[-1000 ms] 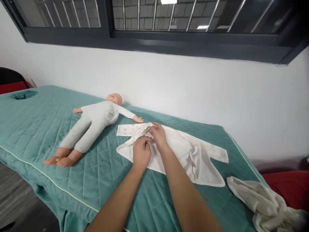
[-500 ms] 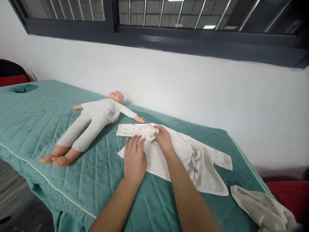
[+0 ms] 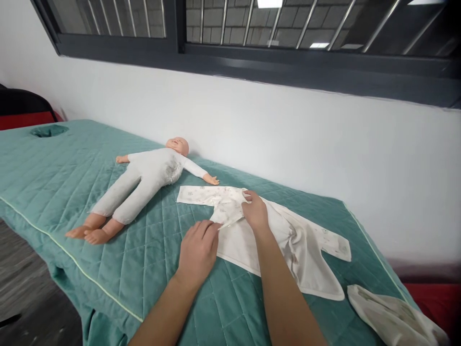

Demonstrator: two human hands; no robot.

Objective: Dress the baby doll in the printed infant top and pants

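A white baby shirt (image 3: 237, 245) with a small print on its sleeves lies spread on the green quilted cover, its front partly folded back. My left hand (image 3: 199, 247) is closed on the near edge of the shirt's left front flap, fingertips pinched together. Higher up, near the neckline, my right hand (image 3: 256, 211) pinches the same cloth between thumb and fingers. Between the two hands the flap's edge is drawn out in a line. Beyond the left sleeve, a baby doll (image 3: 154, 168) in a white body suit lies on its back, arms spread.
The green quilted cover (image 3: 151, 259) drapes over a bed, with a hole (image 3: 49, 130) at its far left. A crumpled pale garment (image 3: 392, 312) lies at the near right corner. A white wall and a barred window (image 3: 252, 24) stand behind; red chairs show at both sides.
My left hand has gone from spread fingers to a pinch on the flap. The flap has been opened out toward me, and my right hand sits slightly farther right. The view has shifted a little.
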